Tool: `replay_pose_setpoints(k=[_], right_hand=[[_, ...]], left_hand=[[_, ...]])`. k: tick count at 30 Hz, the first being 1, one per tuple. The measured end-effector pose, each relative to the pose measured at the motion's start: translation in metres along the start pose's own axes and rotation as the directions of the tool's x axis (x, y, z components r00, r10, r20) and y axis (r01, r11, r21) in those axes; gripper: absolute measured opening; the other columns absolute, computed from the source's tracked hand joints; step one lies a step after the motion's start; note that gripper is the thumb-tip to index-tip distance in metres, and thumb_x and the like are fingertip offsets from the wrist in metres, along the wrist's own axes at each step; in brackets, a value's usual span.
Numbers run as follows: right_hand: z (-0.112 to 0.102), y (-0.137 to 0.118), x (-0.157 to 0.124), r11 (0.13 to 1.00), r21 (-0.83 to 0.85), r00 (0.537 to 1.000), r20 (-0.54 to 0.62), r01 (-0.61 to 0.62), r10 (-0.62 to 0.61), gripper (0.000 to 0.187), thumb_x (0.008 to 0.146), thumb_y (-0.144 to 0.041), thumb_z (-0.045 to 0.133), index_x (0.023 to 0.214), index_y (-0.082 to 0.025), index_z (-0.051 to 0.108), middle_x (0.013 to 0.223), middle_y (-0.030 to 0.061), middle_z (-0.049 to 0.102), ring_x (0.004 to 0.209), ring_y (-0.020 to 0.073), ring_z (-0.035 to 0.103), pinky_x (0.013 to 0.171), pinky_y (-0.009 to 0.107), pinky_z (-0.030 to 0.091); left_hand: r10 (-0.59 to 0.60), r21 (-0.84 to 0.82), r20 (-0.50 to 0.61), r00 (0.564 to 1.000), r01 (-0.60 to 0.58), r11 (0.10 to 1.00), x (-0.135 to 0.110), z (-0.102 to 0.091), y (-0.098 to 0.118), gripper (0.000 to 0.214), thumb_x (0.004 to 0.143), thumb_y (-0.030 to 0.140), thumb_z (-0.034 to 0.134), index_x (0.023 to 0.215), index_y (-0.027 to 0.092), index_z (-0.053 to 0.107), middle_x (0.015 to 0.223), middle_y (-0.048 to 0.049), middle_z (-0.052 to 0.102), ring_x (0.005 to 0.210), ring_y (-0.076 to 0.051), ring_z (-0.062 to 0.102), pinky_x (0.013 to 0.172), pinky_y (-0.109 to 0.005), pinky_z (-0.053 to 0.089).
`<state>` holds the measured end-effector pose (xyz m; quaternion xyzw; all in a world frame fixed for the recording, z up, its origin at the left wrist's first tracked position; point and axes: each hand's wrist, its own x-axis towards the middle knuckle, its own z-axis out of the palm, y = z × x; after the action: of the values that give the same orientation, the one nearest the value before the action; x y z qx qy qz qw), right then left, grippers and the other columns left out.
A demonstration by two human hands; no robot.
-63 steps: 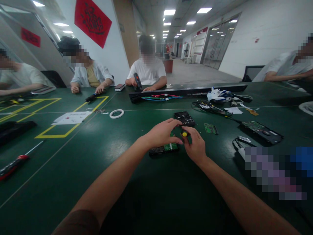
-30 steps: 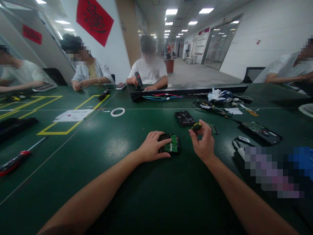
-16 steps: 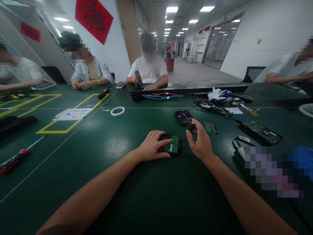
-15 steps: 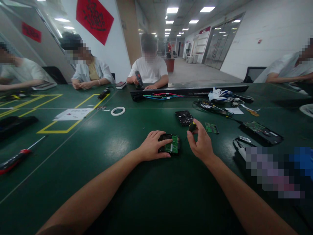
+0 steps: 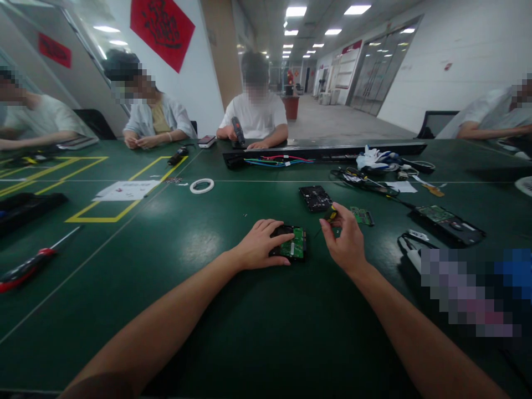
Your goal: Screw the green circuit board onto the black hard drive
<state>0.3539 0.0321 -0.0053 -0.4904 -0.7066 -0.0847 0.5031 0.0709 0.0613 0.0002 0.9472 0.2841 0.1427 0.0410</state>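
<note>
My left hand lies over a small hard drive with a green circuit board on the green table, fingers curled around its left side. My right hand is just right of the drive, fingers pinched on a small black and yellow screwdriver held a little above the table. A second black drive lies behind the screwdriver. A loose green circuit board lies right of it.
A red-handled screwdriver lies far left. A white tape ring, a paper sheet, cables and an opened drive are on the table. Other people sit along the far and side edges. A long black bar crosses the table.
About two seconds ago both hands met over the drive. My left hand then settled on the drive and my right hand lifted away to the right with the screwdriver, shifting only slightly since.
</note>
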Motion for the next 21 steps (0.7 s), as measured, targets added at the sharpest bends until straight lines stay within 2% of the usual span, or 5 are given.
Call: replay_pose_setpoints(k=[4,10,13,16,21], right_hand=[[-0.001,0.001,0.000,1.000,0.017,1.000,0.008,0.001,-0.001,0.060,0.095,-0.029,0.064,0.150,-0.026,0.041,0.135,0.0149,0.060,0.099,0.0269,0.070,0.087,0.049,0.065],[-0.001,-0.001,0.002,0.990,0.135,0.996,0.083,-0.039,0.028,0.062,0.095,-0.025,0.063,0.152,-0.025,0.038,0.137,0.0153,0.061,0.102,0.0269,0.073,0.091,0.050,0.065],[-0.002,-0.001,0.003,0.987,0.153,0.995,0.091,-0.049,0.036,0.062,0.094,-0.027,0.066,0.151,-0.026,0.041,0.138,0.0151,0.061,0.106,0.0288,0.072,0.086,0.049,0.067],[-0.002,-0.002,0.004,0.986,0.161,0.999,0.023,-0.034,0.031,0.066,0.094,-0.028,0.068,0.152,-0.027,0.038,0.144,0.0158,0.057,0.109,0.0296,0.072,0.082,0.047,0.069],[-0.002,-0.007,0.003,0.977,0.213,0.999,-0.038,-0.027,0.036,0.070,0.095,-0.027,0.067,0.155,-0.030,0.032,0.148,0.0165,0.053,0.112,0.0304,0.072,0.085,0.048,0.069]], left_hand=[[0.035,-0.024,0.038,0.999,-0.034,0.999,0.000,-0.007,-0.001,0.074,0.087,0.073,0.058,0.150,0.035,0.051,0.160,-0.0130,0.039,0.145,-0.037,0.039,0.117,-0.059,0.033],[0.143,-0.066,0.101,0.985,-0.137,0.988,-0.003,-0.018,0.000,0.073,0.092,0.067,0.056,0.154,0.029,0.047,0.165,-0.0148,0.035,0.151,-0.035,0.035,0.122,-0.057,0.029],[0.126,-0.047,0.105,0.987,-0.121,0.992,-0.003,-0.018,0.006,0.078,0.091,0.069,0.055,0.156,0.028,0.042,0.167,-0.0153,0.033,0.153,-0.036,0.032,0.124,-0.059,0.026],[0.065,0.005,0.092,0.994,-0.066,0.998,-0.002,-0.015,0.017,0.090,0.085,0.080,0.053,0.156,0.027,0.042,0.166,-0.0178,0.033,0.152,-0.039,0.033,0.123,-0.061,0.025],[-0.014,0.037,0.036,0.999,0.012,0.999,0.000,-0.006,0.035,0.098,0.079,0.089,0.049,0.156,0.028,0.044,0.168,-0.0179,0.029,0.152,-0.043,0.031,0.120,-0.062,0.028]])
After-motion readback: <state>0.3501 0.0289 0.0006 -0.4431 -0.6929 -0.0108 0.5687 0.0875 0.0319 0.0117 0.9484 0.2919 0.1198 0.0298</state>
